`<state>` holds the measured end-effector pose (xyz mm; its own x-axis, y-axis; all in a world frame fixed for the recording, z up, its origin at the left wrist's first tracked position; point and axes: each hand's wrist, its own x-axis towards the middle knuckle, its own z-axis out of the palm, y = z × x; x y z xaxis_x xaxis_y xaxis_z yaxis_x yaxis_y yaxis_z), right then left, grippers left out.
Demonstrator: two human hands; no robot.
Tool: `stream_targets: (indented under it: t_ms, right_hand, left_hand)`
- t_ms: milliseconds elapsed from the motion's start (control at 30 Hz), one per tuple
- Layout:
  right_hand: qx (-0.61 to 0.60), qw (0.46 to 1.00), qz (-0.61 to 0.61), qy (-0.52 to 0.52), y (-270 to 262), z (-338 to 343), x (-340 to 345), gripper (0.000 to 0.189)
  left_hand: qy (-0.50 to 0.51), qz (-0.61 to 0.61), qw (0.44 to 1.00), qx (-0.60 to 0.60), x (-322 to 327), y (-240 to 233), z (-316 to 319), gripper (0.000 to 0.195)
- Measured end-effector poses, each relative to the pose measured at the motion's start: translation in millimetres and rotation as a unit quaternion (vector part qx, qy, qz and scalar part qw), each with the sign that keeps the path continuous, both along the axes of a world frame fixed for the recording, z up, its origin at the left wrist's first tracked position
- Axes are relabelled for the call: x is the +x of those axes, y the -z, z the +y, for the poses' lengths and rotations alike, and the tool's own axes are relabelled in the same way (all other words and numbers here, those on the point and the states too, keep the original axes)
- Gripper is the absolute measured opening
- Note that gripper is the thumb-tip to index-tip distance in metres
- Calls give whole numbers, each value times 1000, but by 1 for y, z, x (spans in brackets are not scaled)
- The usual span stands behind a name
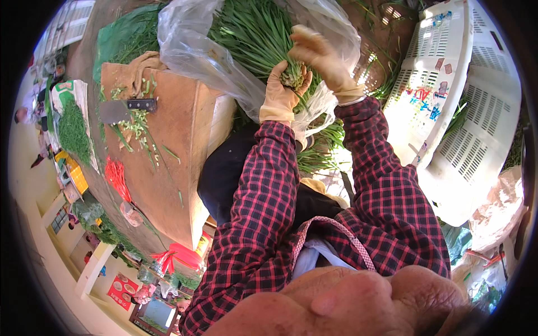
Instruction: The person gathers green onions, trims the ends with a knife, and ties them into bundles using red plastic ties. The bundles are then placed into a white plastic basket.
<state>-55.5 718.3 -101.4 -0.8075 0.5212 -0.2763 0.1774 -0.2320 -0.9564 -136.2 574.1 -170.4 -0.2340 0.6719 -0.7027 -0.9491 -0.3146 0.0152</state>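
Note:
My left hand (pixel 279 97), in a pale rubber glove, grips a thick bundle of long green leaves (pixel 256 38), probably garlic chives, close to its pale cut ends (pixel 293 78). The leaves fan away from me over a clear plastic bag (pixel 197 46). My right hand (pixel 323 59), gloved alike and blurred, is just right of the cut ends. Its fingers are raised, and nothing shows in its grasp. Thin clear plastic (pixel 317 111) hangs below my hands, above more loose greens (pixel 321 145).
To the left, a cleaver (pixel 126 110) lies among trimmings on a brown-topped block (pixel 164 168), with red ties (pixel 117 176) near its far edge. White slotted plastic crates (pixel 424 80) stand at the right. Greens lie on a green sheet (pixel 107 46) at upper left.

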Motion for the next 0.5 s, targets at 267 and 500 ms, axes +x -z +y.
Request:
stream_targets:
  t_ms: [267, 500]
  right_hand:
    - [-225, 965, -132, 12, 15, -15, 19, 88]
    - [-272, 961, -40, 21, -18, -46, 43, 77]
  left_hand:
    - [31, 63, 997, -31, 29, -86, -9, 27]
    - [136, 108, 985, -3, 83, -139, -62, 30]
